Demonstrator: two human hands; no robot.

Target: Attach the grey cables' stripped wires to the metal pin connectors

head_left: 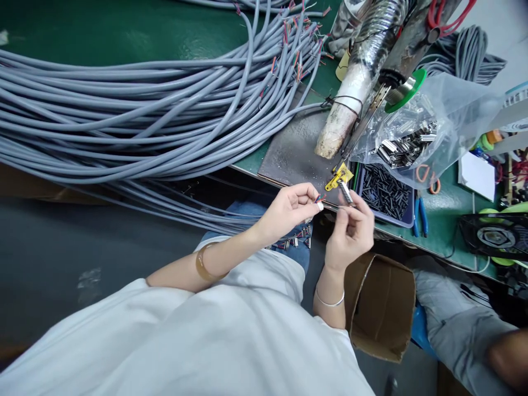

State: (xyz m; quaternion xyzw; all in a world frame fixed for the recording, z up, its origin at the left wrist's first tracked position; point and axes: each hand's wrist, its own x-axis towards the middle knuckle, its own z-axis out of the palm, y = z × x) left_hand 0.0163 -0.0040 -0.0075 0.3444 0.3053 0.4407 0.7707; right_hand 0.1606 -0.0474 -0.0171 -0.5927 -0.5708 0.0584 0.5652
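My left hand is closed in a pinch on a cable end whose thin red and blue wires stick out past the fingertips. Just to its right is my right hand, with thumb and fingers pressed together; what lies between them is too small to make out. Right above those fingers, a metal-pinned connector sits at a yellow holder on the bench edge. On my lap rest grey cables with several small connectors at their ends.
A big bundle of grey cables covers the bench's left. A foil-wrapped duct hangs over a dark plate. Rightward are a tray of black sleeves, a bag of connectors, blue-handled pliers, a fan, a cardboard box and another person's leg.
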